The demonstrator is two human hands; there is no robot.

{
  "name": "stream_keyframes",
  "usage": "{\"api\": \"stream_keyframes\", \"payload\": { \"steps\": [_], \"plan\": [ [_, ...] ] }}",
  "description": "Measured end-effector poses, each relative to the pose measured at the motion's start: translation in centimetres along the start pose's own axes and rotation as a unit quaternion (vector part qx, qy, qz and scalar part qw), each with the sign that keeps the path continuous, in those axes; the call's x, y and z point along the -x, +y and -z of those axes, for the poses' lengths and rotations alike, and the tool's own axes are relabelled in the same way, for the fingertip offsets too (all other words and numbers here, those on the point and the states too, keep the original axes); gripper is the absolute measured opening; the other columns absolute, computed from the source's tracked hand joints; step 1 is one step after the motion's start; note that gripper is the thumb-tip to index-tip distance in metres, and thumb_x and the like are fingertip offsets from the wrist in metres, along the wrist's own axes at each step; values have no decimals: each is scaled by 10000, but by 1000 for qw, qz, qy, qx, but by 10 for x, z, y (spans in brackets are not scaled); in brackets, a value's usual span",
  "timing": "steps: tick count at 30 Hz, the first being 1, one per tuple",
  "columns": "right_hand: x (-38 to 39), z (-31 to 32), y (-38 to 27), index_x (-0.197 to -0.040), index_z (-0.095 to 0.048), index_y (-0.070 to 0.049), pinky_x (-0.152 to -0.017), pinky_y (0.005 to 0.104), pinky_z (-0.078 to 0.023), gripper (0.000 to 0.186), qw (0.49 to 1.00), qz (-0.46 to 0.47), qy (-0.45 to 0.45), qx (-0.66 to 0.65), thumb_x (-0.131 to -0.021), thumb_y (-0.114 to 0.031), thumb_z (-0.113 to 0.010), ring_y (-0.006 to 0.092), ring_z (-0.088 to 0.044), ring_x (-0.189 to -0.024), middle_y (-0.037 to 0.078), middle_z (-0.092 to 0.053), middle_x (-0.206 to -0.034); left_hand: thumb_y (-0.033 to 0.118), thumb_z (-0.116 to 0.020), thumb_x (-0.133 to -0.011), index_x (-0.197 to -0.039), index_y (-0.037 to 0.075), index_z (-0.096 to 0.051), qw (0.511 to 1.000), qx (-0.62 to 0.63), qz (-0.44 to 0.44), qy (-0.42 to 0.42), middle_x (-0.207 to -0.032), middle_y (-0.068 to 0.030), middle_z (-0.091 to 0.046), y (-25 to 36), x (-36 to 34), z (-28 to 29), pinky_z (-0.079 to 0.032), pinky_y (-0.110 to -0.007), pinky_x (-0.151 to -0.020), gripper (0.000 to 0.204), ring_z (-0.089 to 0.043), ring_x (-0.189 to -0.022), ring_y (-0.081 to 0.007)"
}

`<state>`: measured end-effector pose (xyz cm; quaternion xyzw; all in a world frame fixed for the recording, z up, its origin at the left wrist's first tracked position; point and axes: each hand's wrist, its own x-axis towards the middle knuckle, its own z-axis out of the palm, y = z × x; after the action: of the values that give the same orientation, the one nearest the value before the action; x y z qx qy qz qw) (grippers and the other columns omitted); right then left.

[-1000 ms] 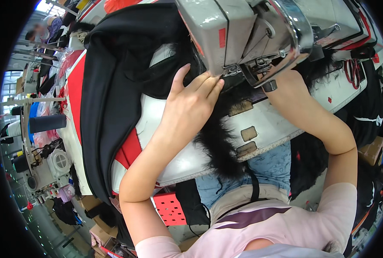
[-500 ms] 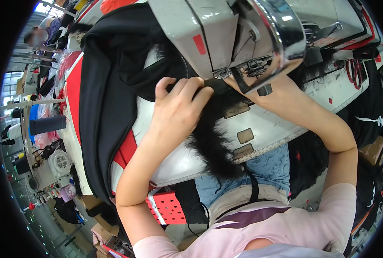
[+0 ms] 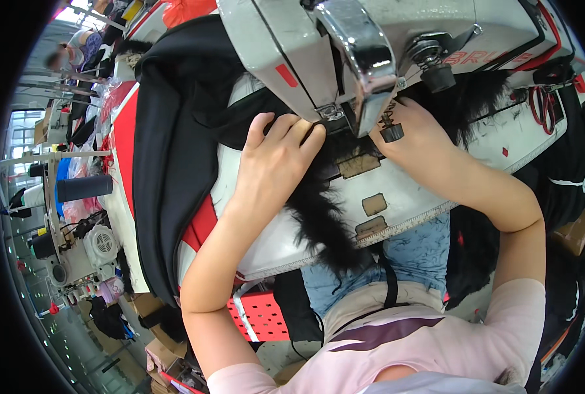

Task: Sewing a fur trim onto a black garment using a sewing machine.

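Note:
My left hand [image 3: 276, 154] lies on the black fabric [image 3: 177, 125] just left of the sewing machine's needle area [image 3: 332, 113]. Its fingers are bent, gripping the fabric's edge. My right hand [image 3: 416, 134] reaches in from the other side, beneath the machine's chrome arm [image 3: 365, 56]. That arm and a small spring knob [image 3: 392, 132] hide its fingertips. A strip of black fur [image 3: 325, 226] runs from between my hands down over the table's near edge. The smooth black fabric spreads in folds to the left.
The sewing machine head [image 3: 279, 46] fills the top centre, with a larger tension knob [image 3: 437, 75] on its front. Red scissors [image 3: 542, 108] rest on the white table [image 3: 411, 190] at the right. More black fur [image 3: 476, 98] lies behind my right wrist. A person [image 3: 76, 49] is far left.
The view has shifted slightly. The chrome arm now appears further left against the machine, exposing the tension knob and covering my right fingertips. My left hand stays on the fabric by the needle area.

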<state>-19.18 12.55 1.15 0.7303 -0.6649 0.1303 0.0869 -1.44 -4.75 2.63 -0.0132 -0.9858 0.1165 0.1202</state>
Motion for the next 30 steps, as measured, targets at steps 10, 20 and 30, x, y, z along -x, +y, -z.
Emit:
{"api": "stream_keyframes", "payload": {
  "steps": [10, 20, 30],
  "plan": [
    [2, 11, -18, -1218, -568, -31, -906, 419, -475, 398, 986, -136, -70, -65, -820, -34, -578, 379, -568, -1004, 190, -565, -1074, 114, -611, -797, -1113, 156, -660, 996, 32, -68, 45, -1010, 60, -585, -22, 2, -11, -334, -328, -964, 322, -565, -1006, -87],
    [-2, 8, -5, -770, -673, -63, -654, 336, -447, 116, 999, -21, 26, -22, -686, -116, -613, 216, -539, -1012, 53, -579, -946, 98, -628, -774, -1159, 131, -668, 996, 72, -43, 41, -1045, 67, -575, -16, 7, -13, -309, -290, -877, 388, -545, -905, -60],
    [-5, 14, -9, -864, -663, -68, -659, 335, -456, 165, 999, -31, 27, 26, -718, -116, -604, 222, -551, -1014, 53, -581, -976, 102, -619, -774, -1165, 124, -667, 995, 92, -20, 30, -1035, 64, -583, -14, 9, -14, -307, -311, -902, 395, -538, -913, -72]
  ]
}}
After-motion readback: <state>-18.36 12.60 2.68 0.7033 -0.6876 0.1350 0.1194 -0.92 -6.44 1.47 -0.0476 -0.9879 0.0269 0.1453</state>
